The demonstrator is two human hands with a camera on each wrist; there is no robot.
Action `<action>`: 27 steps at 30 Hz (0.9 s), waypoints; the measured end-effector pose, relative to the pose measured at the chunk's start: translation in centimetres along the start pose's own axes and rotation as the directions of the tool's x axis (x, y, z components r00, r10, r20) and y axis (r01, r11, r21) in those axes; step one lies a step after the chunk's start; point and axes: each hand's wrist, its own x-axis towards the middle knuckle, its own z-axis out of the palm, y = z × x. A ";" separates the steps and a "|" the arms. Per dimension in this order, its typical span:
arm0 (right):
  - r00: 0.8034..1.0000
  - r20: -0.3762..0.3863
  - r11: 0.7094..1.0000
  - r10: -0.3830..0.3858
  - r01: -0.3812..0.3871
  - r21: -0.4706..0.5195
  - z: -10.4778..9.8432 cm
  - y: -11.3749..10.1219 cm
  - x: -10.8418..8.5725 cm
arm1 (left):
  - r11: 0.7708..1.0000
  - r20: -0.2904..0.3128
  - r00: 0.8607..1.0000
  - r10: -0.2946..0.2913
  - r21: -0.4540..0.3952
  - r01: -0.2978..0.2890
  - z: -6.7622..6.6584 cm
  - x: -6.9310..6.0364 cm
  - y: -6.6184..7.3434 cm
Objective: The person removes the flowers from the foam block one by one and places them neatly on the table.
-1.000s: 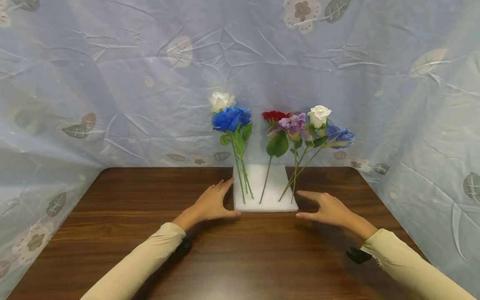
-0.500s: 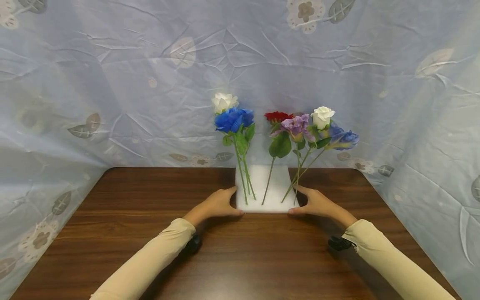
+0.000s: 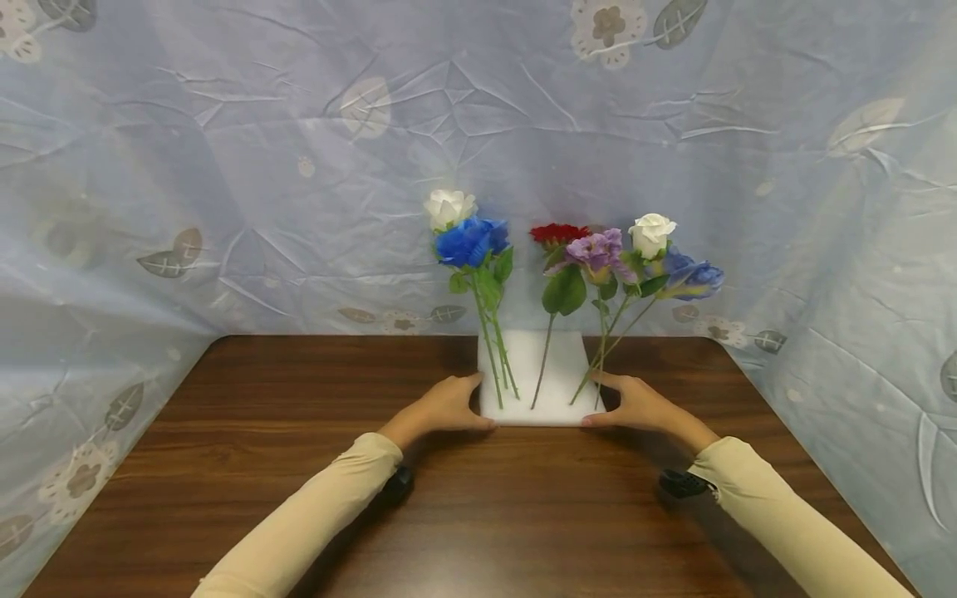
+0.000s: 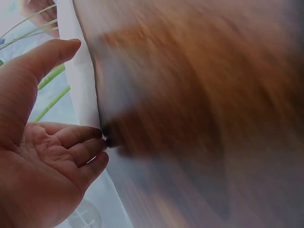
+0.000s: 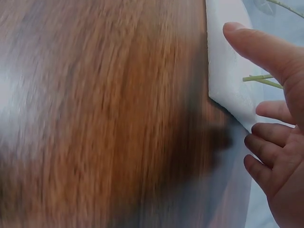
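A white foam board lies on the table between my hands, with several flower stems stuck in it. On its left side stand a white flower and blue flowers. Towards the right are a red flower, a purple flower, a white rose and a blue-and-yellow flower. My left hand touches the board's left side with fairly straight fingers, its thumb by the front corner. Against the right side rests my right hand, thumb near the front edge, fingers loosely extended.
The brown wooden table extends in front of the board and to both sides. A pale blue patterned curtain hangs directly behind the table and along its sides, close to the flower heads.
Both hands have come in from the sides to the foam board. Over the last half second the board, flowers and hands have shifted slightly to the right.
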 end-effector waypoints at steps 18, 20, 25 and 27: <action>0.999 0.014 0.999 0.039 -0.038 -0.010 -1.8 2.1 -2.1 | 0.998 0.009 0.999 0.032 0.051 -0.033 1.6 2.2 2.2; 0.999 0.015 0.999 0.040 -0.040 -0.018 -2.0 2.2 -2.3 | 0.998 0.014 0.999 0.033 0.062 -0.033 1.7 2.4 2.4; 0.999 0.018 0.999 0.039 -0.039 -0.028 -2.4 2.6 -2.7 | 0.997 0.028 0.999 0.021 0.077 -0.023 1.9 2.7 3.1; 0.999 0.015 0.999 0.043 -0.042 -0.031 -2.5 2.8 -2.9 | 0.997 0.031 0.999 0.020 0.080 -0.022 1.9 2.8 3.3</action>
